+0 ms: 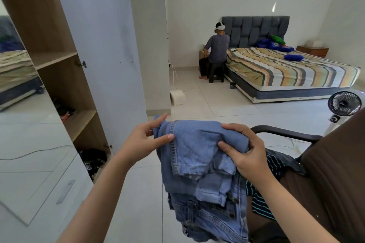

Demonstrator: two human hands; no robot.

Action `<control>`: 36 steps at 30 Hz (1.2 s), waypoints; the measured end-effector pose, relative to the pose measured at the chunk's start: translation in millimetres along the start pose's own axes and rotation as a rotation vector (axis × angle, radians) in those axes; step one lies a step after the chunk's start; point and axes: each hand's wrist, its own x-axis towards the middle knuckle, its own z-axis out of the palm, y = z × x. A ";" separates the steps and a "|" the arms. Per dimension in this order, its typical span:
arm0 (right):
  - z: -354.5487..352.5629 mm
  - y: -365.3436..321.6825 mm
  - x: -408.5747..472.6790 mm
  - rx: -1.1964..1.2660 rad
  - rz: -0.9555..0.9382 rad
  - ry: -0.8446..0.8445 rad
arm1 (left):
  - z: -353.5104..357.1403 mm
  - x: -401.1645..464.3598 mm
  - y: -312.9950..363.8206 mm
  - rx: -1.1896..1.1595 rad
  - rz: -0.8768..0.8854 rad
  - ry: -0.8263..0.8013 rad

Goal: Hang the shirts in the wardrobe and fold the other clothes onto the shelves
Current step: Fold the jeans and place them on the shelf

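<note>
Denim fills both my hands: a pair of light blue jeans (199, 156), bunched and partly doubled over, hangs in front of me. My left hand (144, 140) pinches one upper corner between thumb and forefinger, the other fingers loose. My right hand (245, 150) is closed around the other upper corner, a thick wad of cloth in the fist. The held edge runs level from left to right between my hands, and the rest drops straight down from it, waistband and belt loops lowest.

The open wardrobe (65, 77) stands to my left, so my left hand is the nearer one. Its wooden shelves (79, 122) lie left of the jeans and slightly beyond them. The upper shelf looks bare, the next holds something dark at the back, and dark clothes sit at the bottom. The open white door (102, 45) stands between the shelves and the jeans, so I judge I must swing around its edge.

On my right, a brown chair (325, 173) carries a striped garment (262, 189), just beside the denim. Tiled floor lies clear below.
</note>
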 end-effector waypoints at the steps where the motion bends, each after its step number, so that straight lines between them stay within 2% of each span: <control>1: -0.8 0.5 0.7 -0.009 0.001 -0.021 | 0.6 -0.7 -0.5 0.116 -0.010 0.025; 3: -2.2 1.3 2.0 -0.016 0.011 -0.050 | 3.8 -2.6 1.1 0.301 0.024 0.090; 5: -3.5 0.7 3.0 -0.013 0.025 -0.072 | 7.8 -3.6 8.9 0.316 0.115 0.097; 8: -6.1 -1.0 3.4 -0.009 0.038 -0.113 | 15.9 -0.9 24.7 0.213 0.194 -0.031; 11: -9.1 -3.7 1.7 -0.002 0.047 -0.167 | 23.4 5.7 34.1 0.293 0.188 -0.206; 13: -11.2 -5.2 -0.2 0.013 0.060 -0.189 | 28.0 8.5 35.4 0.362 0.204 -0.269; 18: -14.2 -7.5 -5.6 0.047 0.107 -0.189 | 36.8 4.4 21.9 0.191 0.288 -0.146; 26: -11.4 -5.4 -16.0 0.080 0.166 -0.192 | 41.7 -10.2 7.3 -0.139 0.366 -0.048; 31: -5.5 1.5 -24.4 0.115 0.212 -0.153 | 37.0 -15.1 12.1 -0.010 0.315 -0.195; 36: -7.8 3.4 -29.0 0.062 0.269 -0.187 | 38.3 -19.1 12.5 0.076 0.291 -0.172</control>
